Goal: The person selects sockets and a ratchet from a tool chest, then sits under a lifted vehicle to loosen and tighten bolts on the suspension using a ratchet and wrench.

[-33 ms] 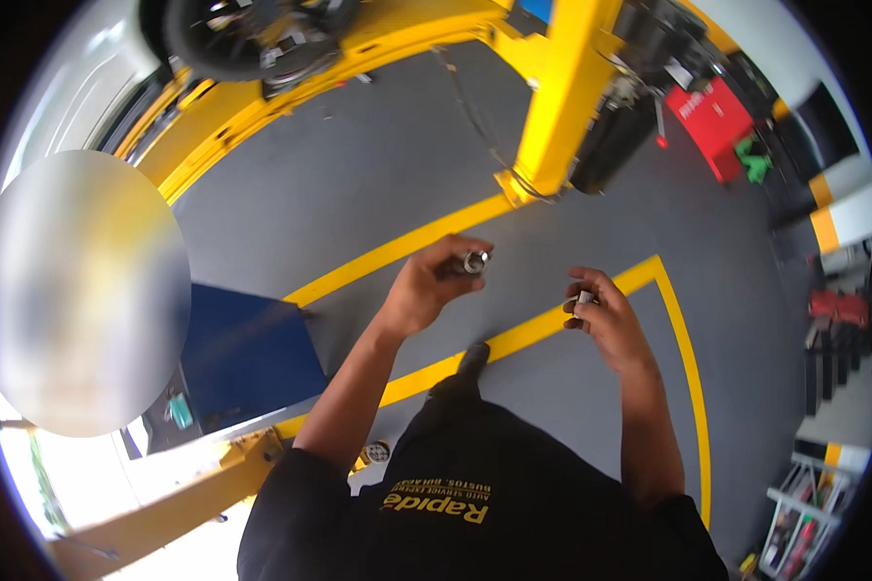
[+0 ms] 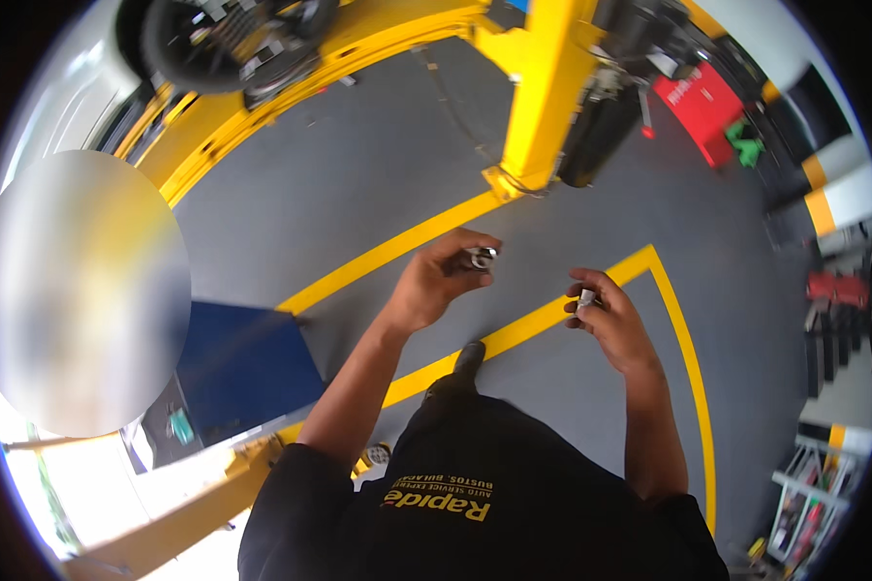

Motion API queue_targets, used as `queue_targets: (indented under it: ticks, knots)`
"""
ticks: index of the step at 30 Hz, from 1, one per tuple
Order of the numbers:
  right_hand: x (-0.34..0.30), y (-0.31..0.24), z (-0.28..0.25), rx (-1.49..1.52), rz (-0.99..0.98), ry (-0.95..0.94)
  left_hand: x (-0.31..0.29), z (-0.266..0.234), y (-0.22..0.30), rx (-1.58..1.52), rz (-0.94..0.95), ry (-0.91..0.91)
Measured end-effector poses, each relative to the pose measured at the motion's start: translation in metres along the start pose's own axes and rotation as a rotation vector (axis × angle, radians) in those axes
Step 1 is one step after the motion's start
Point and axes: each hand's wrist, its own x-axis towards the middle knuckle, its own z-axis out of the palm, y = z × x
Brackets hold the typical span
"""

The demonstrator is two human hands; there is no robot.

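Observation:
My left hand (image 2: 428,281) is raised at the middle of the view. Its thumb and fingers close round a short, shiny metal cylinder (image 2: 482,259) that looks like a socket, its round end showing. To the right, my right hand (image 2: 618,324) curls its fingers and thumb round a small silvery metal piece (image 2: 586,300). Most of that piece is hidden by the fingers, so its kind is unclear. The two hands are apart, both above the grey floor (image 2: 358,165) with its yellow lines.
A yellow lift post (image 2: 545,107) stands ahead, with a yellow beam and a wheel (image 2: 233,44) at the upper left. A dark blue surface (image 2: 247,373) lies left, beside a blurred patch. At right are a red box (image 2: 700,111) and a grey wire rack (image 2: 806,508).
My left hand has moved slightly right, and the metal cylinder in it has tilted a little. The right hand holds nearly the same place. The surroundings have shifted slightly in view.

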Motion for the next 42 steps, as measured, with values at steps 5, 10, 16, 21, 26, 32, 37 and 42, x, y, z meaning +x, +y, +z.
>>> queue_targets:
  ticks: [5, 10, 16, 21, 26, 32, 37, 42]
  knots:
    - [-0.021, -0.029, -0.157, 0.078, -0.015, 0.34, 0.17, 0.139, -0.002, -0.2, 0.021, -0.394]
    - [-0.02, -0.043, -0.314, 0.212, -0.145, 0.642, 0.327, 0.278, -0.016, -0.237, 0.055, -0.63]
    - [0.047, -0.106, -0.492, 0.106, -0.23, 0.605, 0.488, 0.428, -0.015, -0.201, -0.057, -0.639]
    - [0.15, -0.221, -0.603, 0.025, -0.334, 0.319, 0.607, 0.483, 0.002, -0.476, -0.218, -0.584]
    - [0.283, -0.282, -0.72, 0.099, -0.41, 0.168, 0.758, 0.526, -0.014, -0.534, -0.159, -0.454]
    - [0.456, -0.345, -0.848, 0.211, -0.292, 0.135, 0.96, 0.546, -0.031, -0.557, -0.16, -0.389]
    - [0.578, -0.421, -0.925, 0.264, -0.286, 0.033, 1.103, 0.548, 0.006, -0.642, -0.167, -0.391]
    - [0.739, -0.481, -0.974, 0.37, -0.212, -0.165, 1.242, 0.507, 0.003, -0.634, -0.099, -0.255]
